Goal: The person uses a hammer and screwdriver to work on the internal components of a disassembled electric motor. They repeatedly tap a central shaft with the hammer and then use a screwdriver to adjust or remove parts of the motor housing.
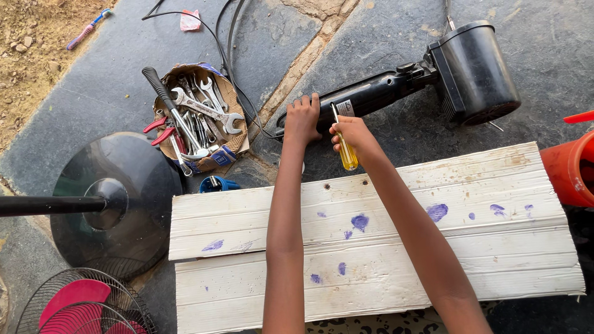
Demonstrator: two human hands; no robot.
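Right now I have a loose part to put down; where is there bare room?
Free: the white board right of the right hand's arm, and its left end beside the round fan base. Crowded: the wrench box, and the fan motor under the left hand.
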